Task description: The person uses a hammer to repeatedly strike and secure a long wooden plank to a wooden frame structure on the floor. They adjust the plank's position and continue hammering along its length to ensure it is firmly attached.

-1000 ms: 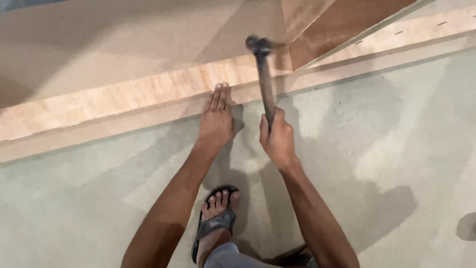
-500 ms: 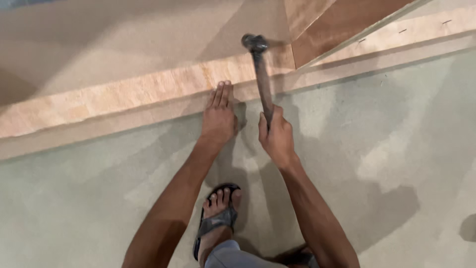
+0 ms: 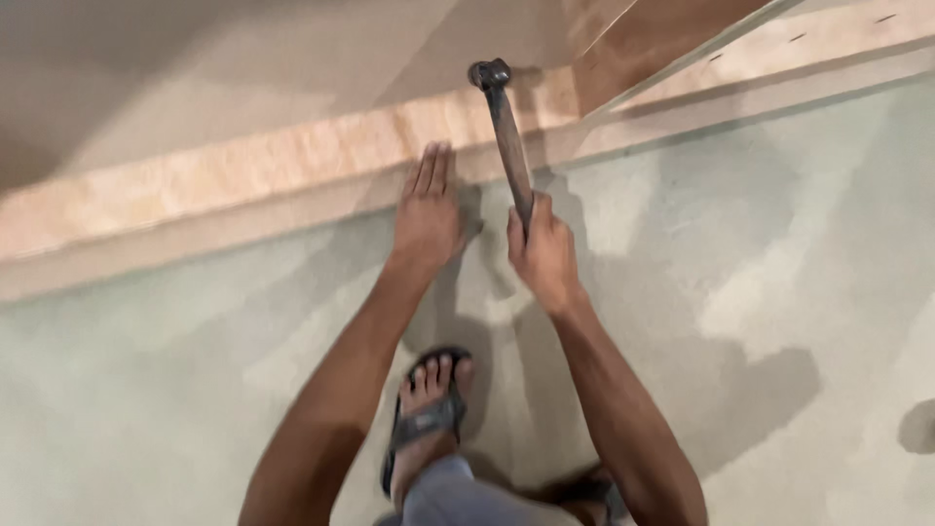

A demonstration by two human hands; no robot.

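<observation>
Head view: hammer up, one palm flat on the board.

Nearest us, a sandalled foot [image 3: 429,414] on the concrete floor [image 3: 779,292]. Ahead, right hand [image 3: 545,255] clenched round the hammer [image 3: 506,131] handle, shaft running up and away, head [image 3: 489,73] over the plywood strip [image 3: 292,170]. Left hand [image 3: 429,209] lies open, holding nothing, fingertips on the strip's near edge, just left of the shaft. Open floor right; an upright panel [image 3: 643,44] crowds beyond.
</observation>
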